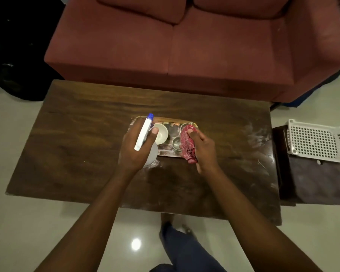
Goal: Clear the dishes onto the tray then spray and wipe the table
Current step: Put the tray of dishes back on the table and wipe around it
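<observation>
Above the wooden table (86,134), the left hand (133,150) grips the spray bottle (143,134) and the right hand (202,148) clutches a red cloth (187,146). Dishes sit on the tray (171,153) (mid-table), so spraying seems underway; next, probably aim and wipe.

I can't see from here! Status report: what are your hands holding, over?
Left hand grips spray bottle. Right hand grips red cloth. White bowl on tray. Tray sits in middle of table, in the wiping path.
</observation>
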